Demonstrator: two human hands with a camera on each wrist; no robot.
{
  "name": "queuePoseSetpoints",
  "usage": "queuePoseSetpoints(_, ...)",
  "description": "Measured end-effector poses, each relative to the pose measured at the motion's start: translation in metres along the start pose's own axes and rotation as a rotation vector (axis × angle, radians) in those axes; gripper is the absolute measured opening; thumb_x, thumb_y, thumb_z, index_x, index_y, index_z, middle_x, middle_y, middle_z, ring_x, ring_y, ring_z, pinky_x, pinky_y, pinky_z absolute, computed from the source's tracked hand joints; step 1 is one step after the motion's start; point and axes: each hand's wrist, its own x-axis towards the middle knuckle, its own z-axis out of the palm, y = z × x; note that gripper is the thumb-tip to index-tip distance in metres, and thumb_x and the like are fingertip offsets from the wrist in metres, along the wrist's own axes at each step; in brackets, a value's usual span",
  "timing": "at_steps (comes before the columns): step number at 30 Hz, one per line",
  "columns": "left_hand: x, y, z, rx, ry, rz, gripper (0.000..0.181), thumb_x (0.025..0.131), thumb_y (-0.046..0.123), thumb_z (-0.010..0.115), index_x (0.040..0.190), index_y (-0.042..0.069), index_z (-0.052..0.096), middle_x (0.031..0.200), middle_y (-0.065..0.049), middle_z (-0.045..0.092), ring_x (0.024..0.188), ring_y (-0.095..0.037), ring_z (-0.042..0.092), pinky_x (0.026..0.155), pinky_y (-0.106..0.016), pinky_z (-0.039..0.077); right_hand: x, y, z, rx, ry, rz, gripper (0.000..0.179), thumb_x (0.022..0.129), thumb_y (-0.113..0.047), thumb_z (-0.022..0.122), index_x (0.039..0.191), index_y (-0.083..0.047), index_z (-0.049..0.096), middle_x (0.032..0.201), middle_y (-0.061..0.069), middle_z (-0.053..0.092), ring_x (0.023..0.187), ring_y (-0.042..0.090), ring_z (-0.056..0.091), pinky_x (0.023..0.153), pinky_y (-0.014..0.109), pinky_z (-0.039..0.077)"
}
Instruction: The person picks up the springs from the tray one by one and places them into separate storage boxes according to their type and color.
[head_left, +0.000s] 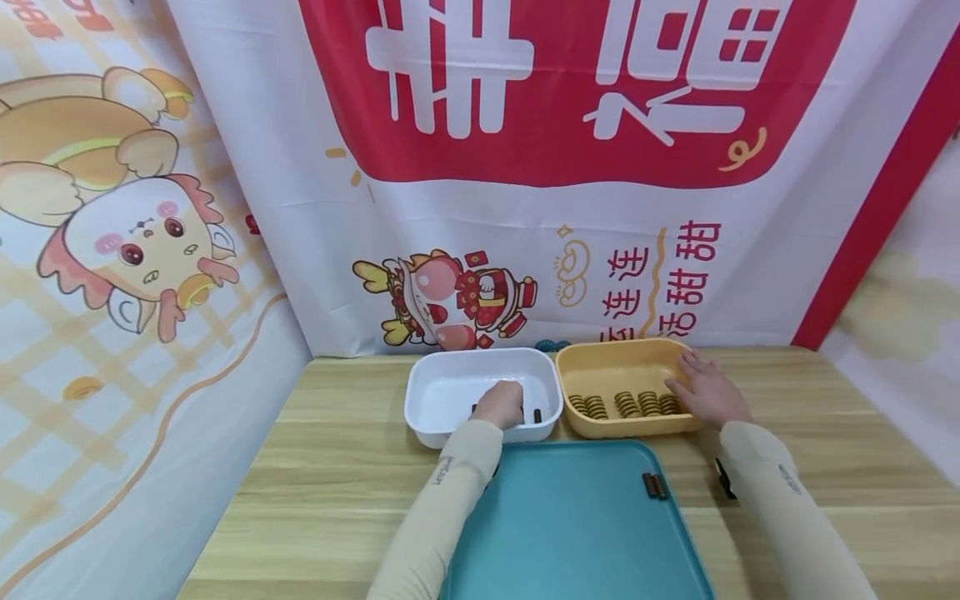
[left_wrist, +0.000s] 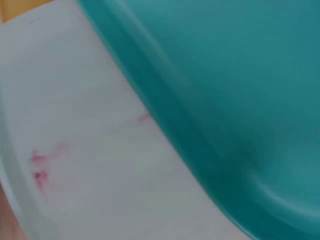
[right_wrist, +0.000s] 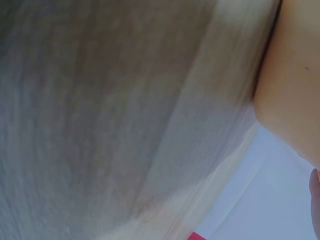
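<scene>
My left hand (head_left: 501, 403) reaches down into the white bin (head_left: 422, 398), its fingertips hidden behind the knuckles. Small dark brown pieces lie around it, one dark piece (head_left: 537, 415) just right of the hand. My right hand (head_left: 708, 390) rests at the right rim of the yellow bin (head_left: 637, 427), thumb and fingers spread over the edge. Inside that bin, several golden ribbed coil-like pieces (head_left: 627, 405) stand in a row along the near wall. In the right wrist view, a finger (right_wrist: 315, 200) shows past the rim of the yellow bin (right_wrist: 295, 75).
A teal tray (head_left: 570, 525) lies in front of both bins, with two dark brown ribbed pieces (head_left: 655, 486) near its right edge. The wooden table (head_left: 330, 475) runs up to a printed cloth backdrop (head_left: 330, 275) behind the bins.
</scene>
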Motion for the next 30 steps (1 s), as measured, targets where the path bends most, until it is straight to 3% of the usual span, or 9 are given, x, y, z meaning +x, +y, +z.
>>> queuePoseSetpoints(9, 0.004, 0.001, 0.003, 0.152, -0.032, -0.058, 0.008, 0.084, 0.001, 0.066, 0.088, 0.007, 0.063, 0.078, -0.005, 0.059, 0.07, -0.018, 0.056, 0.069, -0.031, 0.051, -0.001, -0.001, 0.002, 0.002, -0.01, 0.007, 0.071, 0.101, -0.042, 0.037, 0.139, 0.016, 0.027, 0.148, 0.032, 0.018, 0.138, 0.045, 0.013, 0.111, 0.057, 0.011)
queuePoseSetpoints(14, 0.015, -0.001, 0.009, 0.266, -0.019, -0.032, 0.007, 0.085, 0.005, 0.066, 0.089, 0.01, 0.065, 0.078, -0.004, 0.061, 0.07, -0.017, 0.057, 0.07, -0.03, 0.052, 0.0, -0.002, 0.0, -0.001, -0.016, 0.007, 0.072, 0.101, -0.044, 0.036, 0.14, 0.015, 0.026, 0.149, 0.031, 0.018, 0.138, 0.045, 0.013, 0.111, 0.056, 0.01)
queuePoseSetpoints(20, 0.019, -0.004, 0.011, 0.264, -0.026, -0.024, 0.01, 0.081, 0.008, 0.072, 0.088, 0.01, 0.066, 0.076, -0.002, 0.06, 0.068, -0.016, 0.057, 0.068, -0.031, 0.052, 0.0, -0.002, 0.001, -0.005, -0.017, 0.009, 0.071, 0.101, -0.044, 0.036, 0.14, 0.015, 0.027, 0.149, 0.031, 0.018, 0.138, 0.045, 0.013, 0.111, 0.056, 0.01)
queuePoseSetpoints(22, 0.018, -0.002, 0.009, 0.26, -0.014, -0.004, 0.013, 0.078, 0.009, 0.075, 0.088, 0.01, 0.066, 0.075, -0.002, 0.06, 0.068, -0.016, 0.056, 0.068, -0.031, 0.052, 0.0, -0.001, 0.001, -0.005, -0.014, 0.004, 0.071, 0.101, -0.043, 0.037, 0.14, 0.015, 0.027, 0.148, 0.032, 0.018, 0.138, 0.045, 0.013, 0.111, 0.057, 0.011)
queuePoseSetpoints(25, 0.014, 0.008, 0.005, 0.302, 0.054, 0.076, 0.012, 0.077, 0.011, 0.077, 0.082, 0.008, 0.067, 0.075, -0.003, 0.06, 0.069, -0.016, 0.056, 0.066, -0.031, 0.052, 0.0, -0.001, 0.0, -0.012, -0.004, -0.008, 0.07, 0.101, -0.041, 0.037, 0.139, 0.016, 0.028, 0.148, 0.032, 0.019, 0.137, 0.046, 0.014, 0.11, 0.057, 0.011)
queuePoseSetpoints(30, 0.004, 0.032, 0.005, 0.403, 0.272, 0.289, 0.015, 0.079, 0.019, 0.075, 0.078, 0.007, 0.067, 0.079, -0.005, 0.06, 0.074, -0.018, 0.059, 0.063, -0.03, 0.053, -0.001, -0.002, 0.0, -0.005, -0.007, -0.013, 0.07, 0.101, -0.041, 0.037, 0.139, 0.017, 0.027, 0.148, 0.033, 0.019, 0.138, 0.045, 0.012, 0.111, 0.057, 0.01)
